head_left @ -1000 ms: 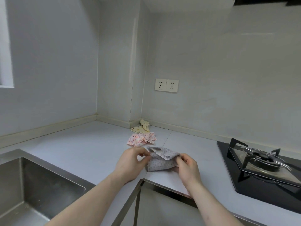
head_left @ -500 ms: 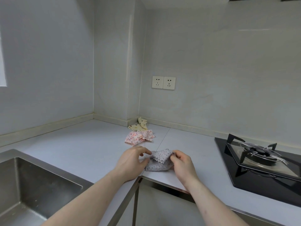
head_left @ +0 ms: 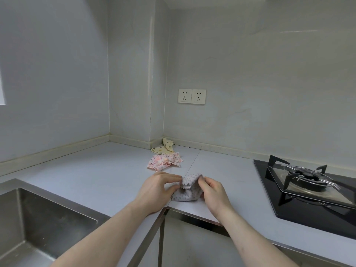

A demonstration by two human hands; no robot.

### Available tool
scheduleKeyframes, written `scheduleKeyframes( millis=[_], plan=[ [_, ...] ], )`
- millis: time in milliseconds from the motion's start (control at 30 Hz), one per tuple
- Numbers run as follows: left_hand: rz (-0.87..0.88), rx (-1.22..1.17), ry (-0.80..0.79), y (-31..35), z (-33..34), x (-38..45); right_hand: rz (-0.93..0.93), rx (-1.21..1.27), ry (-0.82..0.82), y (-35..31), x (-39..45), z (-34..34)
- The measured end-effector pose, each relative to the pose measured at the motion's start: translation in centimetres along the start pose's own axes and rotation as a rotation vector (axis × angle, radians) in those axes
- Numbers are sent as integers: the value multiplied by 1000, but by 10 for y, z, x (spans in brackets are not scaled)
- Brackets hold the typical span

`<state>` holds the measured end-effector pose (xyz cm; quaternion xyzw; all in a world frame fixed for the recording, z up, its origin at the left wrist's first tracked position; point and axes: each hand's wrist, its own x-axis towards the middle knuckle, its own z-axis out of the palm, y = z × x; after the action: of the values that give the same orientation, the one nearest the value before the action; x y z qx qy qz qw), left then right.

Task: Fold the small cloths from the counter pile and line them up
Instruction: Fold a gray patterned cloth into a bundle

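Counter (head_left: pixel 96 170) near edge: my left hand (head_left: pixel 156 191), right hand (head_left: pixel 213 191) both pinch grey cloth (head_left: pixel 187 191); top edge now brought closer together, fold half done; pink cloth (head_left: pixel 163 161) waits far.

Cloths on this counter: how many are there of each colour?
Grey dotted cloth, pinched by the left hand and the right hand: 1
Pink patterned cloth: 1
Cream spotted cloth, in the corner: 1
Total: 3

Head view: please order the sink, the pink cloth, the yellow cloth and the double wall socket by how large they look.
1. sink, cut off by the frame
2. pink cloth
3. double wall socket and yellow cloth: look alike, not ranked; the cloth lies crumpled.
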<state>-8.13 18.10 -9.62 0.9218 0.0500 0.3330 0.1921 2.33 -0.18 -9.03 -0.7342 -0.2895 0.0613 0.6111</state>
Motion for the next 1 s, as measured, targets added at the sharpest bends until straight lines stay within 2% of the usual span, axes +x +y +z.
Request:
scheduleKeyframes(
  millis=[167, 467, 533, 633, 700, 867, 1000],
  plan=[
    [-33, -4, 79, 4, 1, 0, -30, 6, 29, -1, -2, -1],
    [11, 53, 37, 10, 3, 0, -69, 18, -58, -3, -6, 2],
    [-6, 48, 62, 10, 4, 0, -77, -45, 28, -2, -5, 1],
    [-65, -11, 108, 13, 1, 0, -112, -112, 258, -2, -6, 0],
    [-81, -45, 131, 15, 0, 0, -183, -114, 294, -6, -12, -1],
    [-93, -42, 178, 20, -3, -3, -273, -207, 27, -15, -23, 1],
    [-10, -39, 202, 25, -6, -4, -234, -167, -64, -13, -23, 3]
  ],
)
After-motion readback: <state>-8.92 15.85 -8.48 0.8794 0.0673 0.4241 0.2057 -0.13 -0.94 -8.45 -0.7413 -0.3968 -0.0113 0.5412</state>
